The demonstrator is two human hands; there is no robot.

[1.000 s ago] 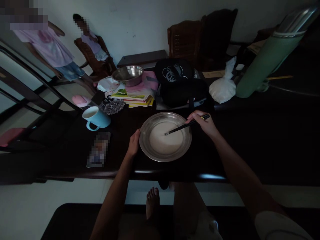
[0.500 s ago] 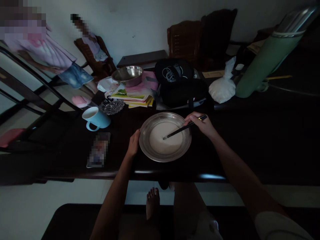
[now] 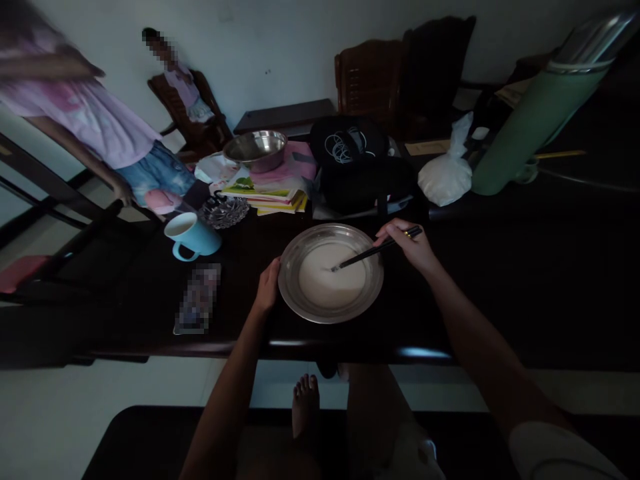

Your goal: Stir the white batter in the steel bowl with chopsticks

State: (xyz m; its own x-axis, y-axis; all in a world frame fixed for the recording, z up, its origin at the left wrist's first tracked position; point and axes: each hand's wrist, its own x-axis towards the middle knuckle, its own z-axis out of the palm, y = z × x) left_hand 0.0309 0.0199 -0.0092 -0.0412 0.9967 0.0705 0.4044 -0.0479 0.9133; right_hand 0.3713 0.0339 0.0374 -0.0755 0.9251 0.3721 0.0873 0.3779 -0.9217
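Observation:
A wide metal bowl [image 3: 331, 315] stands on the dark table with a milky white liquid [image 3: 327, 285] in it. At the bowl's left side, my left hand [image 3: 269, 285] is closed on the rim, its thumb hidden from sight. My right hand [image 3: 411, 248] grips black chopsticks [image 3: 364, 254] from above the right rim. They slant down to the left, and their tips dip into the liquid near the middle of the bowl.
Left of the bowl are a light blue mug [image 3: 194, 238] and a phone [image 3: 198, 299]. Behind it lie books [image 3: 280, 200], a smaller metal bowl [image 3: 257, 157] and a black bag [image 3: 365, 180]. A tied bag of white powder [image 3: 445, 179] and a green thermos [image 3: 540, 127] stand right. Two people are beyond.
My right hand has shifted slightly right and up, and the chopstick tips have moved a little right through the liquid. The person at far left has come closer to the table. My left hand stays put.

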